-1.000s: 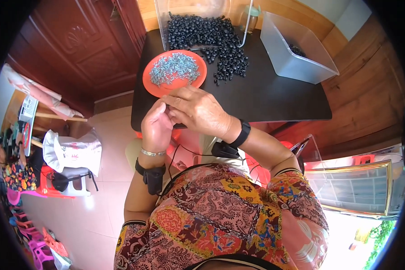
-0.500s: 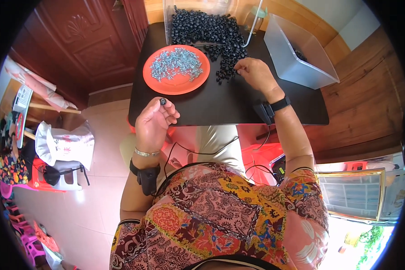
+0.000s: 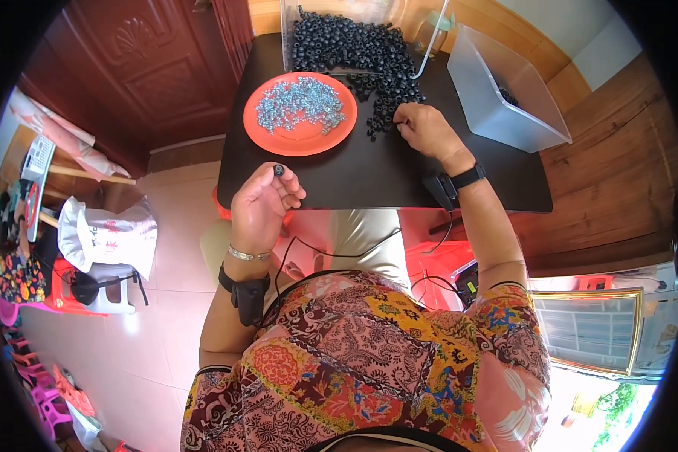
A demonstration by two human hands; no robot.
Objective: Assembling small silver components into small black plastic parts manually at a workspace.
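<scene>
My left hand [image 3: 258, 203] is at the table's near edge, palm up. Its thumb and forefinger pinch a small round black plastic piece [image 3: 279, 170] with a hole in its top. Farther right, my right hand [image 3: 431, 134] has its fingers curled at the edge of a heap of black plastic pieces [image 3: 388, 98]. Whatever its fingertips grip is hidden. The heap spills from a clear bin [image 3: 285, 38] tipped toward me. Beside it, an orange-red plate [image 3: 301, 145] carries a spread of small shiny silvery metal parts [image 3: 297, 104].
A translucent bin [image 3: 505, 113] with a few dark pieces stands at the right of the dark table [image 3: 354, 177]. Behind the heap is a jar with a greenish lid [image 3: 438, 26]. A cable [image 3: 282, 264] hangs by my left wrist. A white bag [image 3: 109, 233] sits at left.
My right hand's fingers have curled in a little more at the heap's edge. My left hand stays in place with the black plastic piece. The view has shifted slightly.
</scene>
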